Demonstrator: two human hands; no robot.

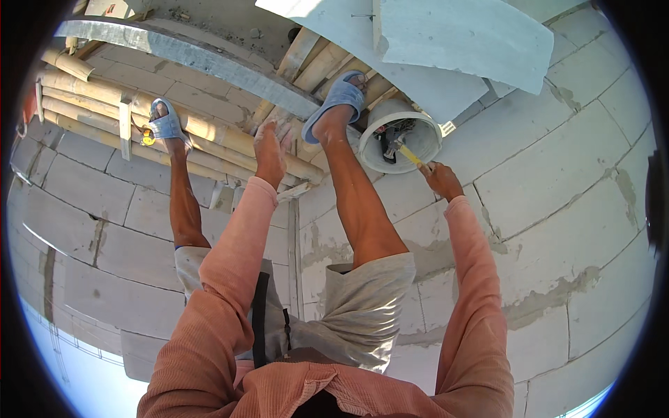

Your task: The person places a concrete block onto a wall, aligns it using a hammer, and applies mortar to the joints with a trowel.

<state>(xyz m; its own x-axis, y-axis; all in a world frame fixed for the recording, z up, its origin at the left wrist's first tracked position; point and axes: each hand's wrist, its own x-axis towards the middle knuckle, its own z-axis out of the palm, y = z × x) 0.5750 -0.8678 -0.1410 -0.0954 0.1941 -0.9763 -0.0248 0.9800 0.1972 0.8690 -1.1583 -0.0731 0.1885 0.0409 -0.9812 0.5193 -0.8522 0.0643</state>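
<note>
My right hand is closed around the yellow handle of a hammer. The hammer's dark head lies over the mouth of a grey-white bucket, which holds dark tools that I cannot make out singly. My left hand has its fingers stretched out beside the end of a long grey beam, above the bamboo poles. Whether it touches the beam, I cannot tell.
Bamboo poles form the platform under my blue slippers, with gaps between them. A yellow tape measure is by my left foot. Pale sheets lie at the upper right. Block walls stand on both sides.
</note>
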